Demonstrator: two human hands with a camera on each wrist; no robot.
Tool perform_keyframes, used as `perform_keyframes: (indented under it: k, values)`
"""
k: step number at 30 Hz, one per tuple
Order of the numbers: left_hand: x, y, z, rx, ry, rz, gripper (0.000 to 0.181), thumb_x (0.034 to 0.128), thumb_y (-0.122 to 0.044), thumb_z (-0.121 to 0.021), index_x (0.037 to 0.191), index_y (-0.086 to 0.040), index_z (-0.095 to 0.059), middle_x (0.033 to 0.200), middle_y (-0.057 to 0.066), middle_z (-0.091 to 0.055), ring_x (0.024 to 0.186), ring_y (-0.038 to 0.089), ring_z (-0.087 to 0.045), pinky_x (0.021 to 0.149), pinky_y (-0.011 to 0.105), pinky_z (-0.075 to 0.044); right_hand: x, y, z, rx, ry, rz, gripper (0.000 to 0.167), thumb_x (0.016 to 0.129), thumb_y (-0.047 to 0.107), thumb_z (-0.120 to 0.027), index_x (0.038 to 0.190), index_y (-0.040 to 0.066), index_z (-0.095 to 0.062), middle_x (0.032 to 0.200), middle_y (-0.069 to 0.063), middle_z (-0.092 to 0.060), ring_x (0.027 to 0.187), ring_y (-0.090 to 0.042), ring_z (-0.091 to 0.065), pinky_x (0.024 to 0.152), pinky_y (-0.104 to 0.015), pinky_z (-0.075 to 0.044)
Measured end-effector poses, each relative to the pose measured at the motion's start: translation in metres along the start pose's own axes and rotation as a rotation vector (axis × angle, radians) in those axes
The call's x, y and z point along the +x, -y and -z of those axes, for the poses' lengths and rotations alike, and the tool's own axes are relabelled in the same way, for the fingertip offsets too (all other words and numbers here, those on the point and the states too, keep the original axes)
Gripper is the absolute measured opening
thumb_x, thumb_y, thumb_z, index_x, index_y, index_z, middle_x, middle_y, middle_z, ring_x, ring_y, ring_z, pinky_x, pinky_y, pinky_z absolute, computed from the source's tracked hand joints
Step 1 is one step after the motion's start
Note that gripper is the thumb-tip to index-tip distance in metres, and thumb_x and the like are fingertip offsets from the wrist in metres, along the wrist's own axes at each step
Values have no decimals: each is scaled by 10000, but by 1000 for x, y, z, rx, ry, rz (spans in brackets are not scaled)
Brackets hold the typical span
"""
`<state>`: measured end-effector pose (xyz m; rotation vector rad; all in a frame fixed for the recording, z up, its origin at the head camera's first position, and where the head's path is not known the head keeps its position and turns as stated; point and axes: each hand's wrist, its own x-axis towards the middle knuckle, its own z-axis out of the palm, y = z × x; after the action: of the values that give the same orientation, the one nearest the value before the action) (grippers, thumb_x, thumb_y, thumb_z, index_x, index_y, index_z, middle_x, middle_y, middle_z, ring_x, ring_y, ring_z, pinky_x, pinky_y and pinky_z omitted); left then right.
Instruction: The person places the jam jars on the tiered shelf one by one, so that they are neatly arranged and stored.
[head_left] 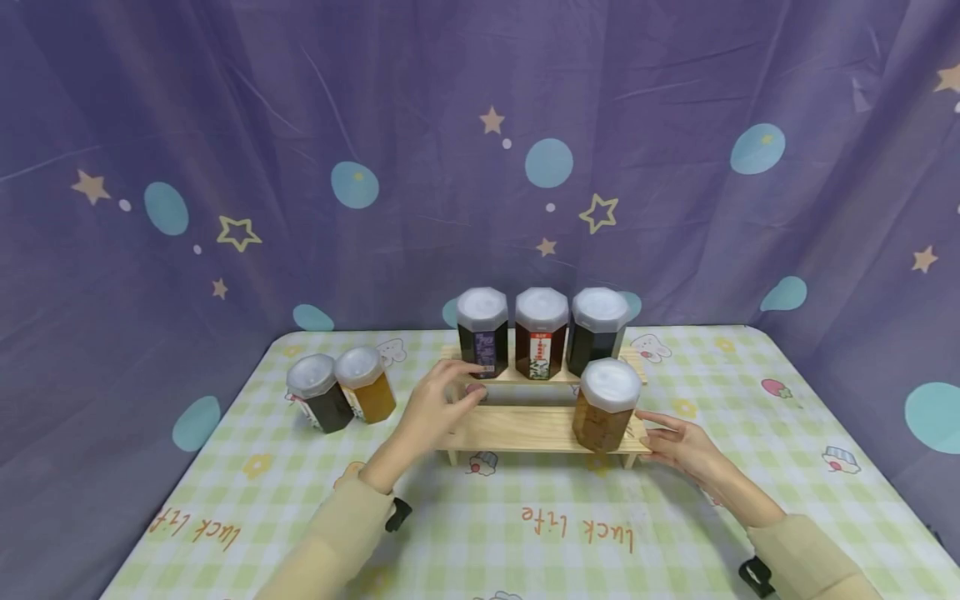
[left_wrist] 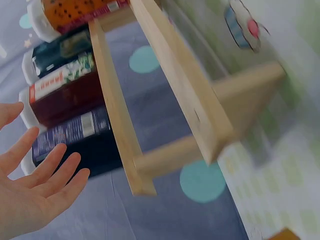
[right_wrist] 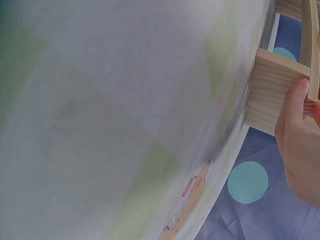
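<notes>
A two-tier wooden rack [head_left: 517,427] stands on the table. Three dark jars with white lids line its upper tier: a purple-labelled jar [head_left: 482,333], a red-and-white-labelled jar [head_left: 540,335] and another dark jar [head_left: 596,333]. At the right of the lower tier is an amber-brown jar [head_left: 606,408]. My left hand [head_left: 438,404] is by the rack's left end, nearest the purple-labelled jar; its fingers are spread in the left wrist view, with nothing held. My right hand [head_left: 686,452] pinches the right end of the lower board, thumb against the wood [right_wrist: 275,90].
On the left of the table a dark jar [head_left: 322,396] and a golden jar [head_left: 367,387] stand close together, both white-lidded. A green-checked tablecloth [head_left: 570,542] covers the table. Behind its back edge hangs a purple curtain [head_left: 450,125] with stars.
</notes>
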<state>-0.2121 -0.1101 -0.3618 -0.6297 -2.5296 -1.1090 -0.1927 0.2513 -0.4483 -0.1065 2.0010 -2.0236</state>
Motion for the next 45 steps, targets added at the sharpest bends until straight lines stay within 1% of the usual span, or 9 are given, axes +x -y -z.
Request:
perform_keyframes:
  k: [3,8,12,23,32,34,37,39,45]
  values:
    - [-2,6,10,31,-11,17,312,810,-256,-643,1083,-106,-616,1102,68,-553,1043,251,-520,868,426,-422,0,-1,0,9,6,-1,598,868,32,-537,1338,-133,-205,978,8,-619,853,-97,-603,803,-360,-481]
    - [-6,16,25,81,-51,-1,300,790,-157,-662,1073,-69,-615,1086,102,-566,1015,284,-534,866,441,-417,0,-3,2,29,20,17,579,869,19,-530,1328,-145,-217,963,30,-625,843,-102,-608,787,-343,-489]
    - [-11,25,34,122,-66,-1,305,789,-169,-666,1072,-69,-615,1076,116,-573,1007,302,-536,869,448,-414,0,-3,1,28,13,22,563,868,8,-526,1322,-148,-230,973,23,-622,839,-103,-609,776,-336,-494]
    - [-24,52,59,202,-35,72,353,828,-241,-624,1133,-68,-584,1191,164,-500,1090,363,-468,875,516,-375,1,0,-1,8,-10,15,550,870,-10,-512,1322,-148,-230,1030,-40,-601,858,-86,-597,783,-349,-491]
    - [-29,76,78,226,-88,19,324,808,-153,-644,1108,-42,-595,1094,148,-541,1000,323,-503,804,487,-414,0,0,-1,15,-9,11,540,875,-14,-500,1321,-150,-228,987,-9,-617,848,-82,-599,784,-344,-491]
    - [-30,83,81,243,-97,11,312,810,-153,-643,1098,-41,-597,1084,147,-544,958,319,-512,745,462,-438,0,0,0,15,-4,15,539,876,-16,-497,1321,-151,-226,984,-8,-617,849,-82,-597,783,-342,-491]
    - [-32,92,86,266,-100,22,310,820,-165,-634,1102,-43,-591,1086,141,-537,859,298,-533,652,411,-444,0,0,0,17,3,20,542,878,-15,-494,1321,-156,-216,981,-6,-616,850,-83,-597,783,-342,-491]
    - [-33,97,90,278,-95,33,317,826,-170,-627,1111,-39,-582,1091,149,-524,816,296,-531,631,403,-438,0,0,0,18,4,18,542,879,-12,-494,1322,-155,-215,977,-8,-617,849,-84,-598,783,-341,-491]
    - [-35,110,100,286,-85,60,352,838,-192,-611,1137,-14,-558,1125,200,-477,1005,365,-457,793,528,-393,0,1,-1,17,-4,6,543,880,-4,-498,1326,-144,-222,971,-20,-618,846,-89,-600,781,-331,-492]
